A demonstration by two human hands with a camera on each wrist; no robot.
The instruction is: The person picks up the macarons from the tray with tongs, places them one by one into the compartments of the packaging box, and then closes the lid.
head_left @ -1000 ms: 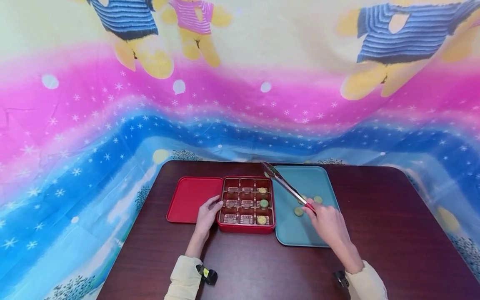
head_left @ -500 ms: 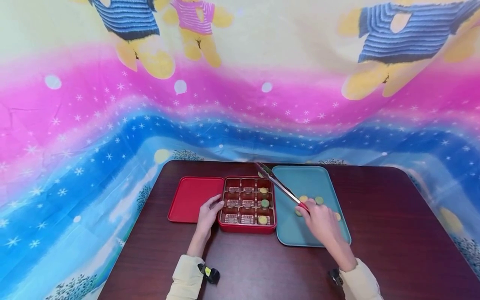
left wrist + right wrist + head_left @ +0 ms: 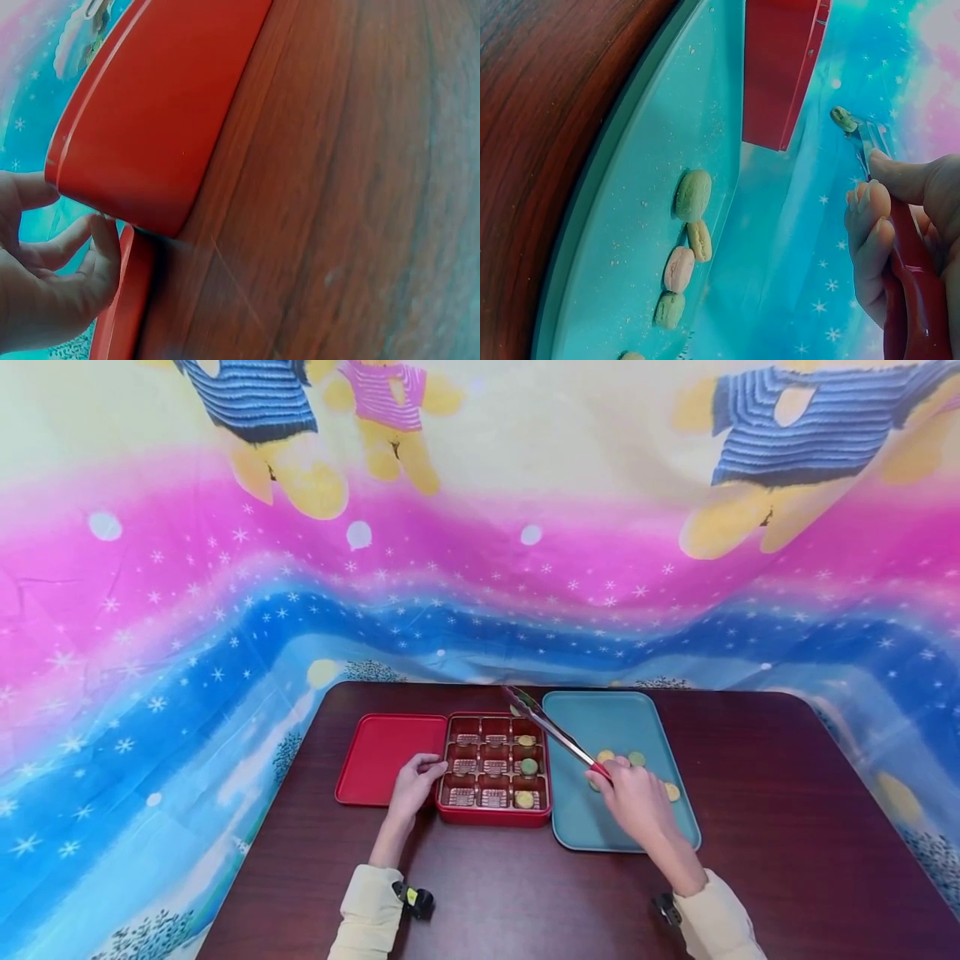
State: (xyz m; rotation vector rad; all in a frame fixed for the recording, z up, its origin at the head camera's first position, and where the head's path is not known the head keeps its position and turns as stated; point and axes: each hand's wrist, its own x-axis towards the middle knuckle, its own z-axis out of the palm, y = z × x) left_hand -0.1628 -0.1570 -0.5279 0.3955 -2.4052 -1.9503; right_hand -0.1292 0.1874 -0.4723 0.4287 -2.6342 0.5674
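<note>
My right hand [image 3: 637,797] grips red-handled metal tongs [image 3: 558,733] above the blue-green tray. At their tips sits a green macaron [image 3: 844,118], raised near the far right corner of the red box [image 3: 492,817]. This box has a gold divided insert; its right column carries a yellow macaron [image 3: 525,741] at the back, a green macaron [image 3: 528,767] in the middle and another yellow macaron [image 3: 524,799] in front. With bent, relaxed fingers, my left hand [image 3: 412,787] touches the box's left side; the left wrist view has its fingertips right at the rim and wall [image 3: 150,127].
The blue-green tray [image 3: 592,831] stands right of the box, bearing several macarons, among them a green macaron [image 3: 694,195] and a pink macaron [image 3: 679,270]. Left of the box lies a red lid [image 3: 375,760]. A printed cloth [image 3: 480,593] hangs behind the dark wooden table [image 3: 495,893].
My right hand has carried the tongs and the macaron a little to the left, their tips passing from beside the tray's far left corner to behind the box. The left hand stays at the box.
</note>
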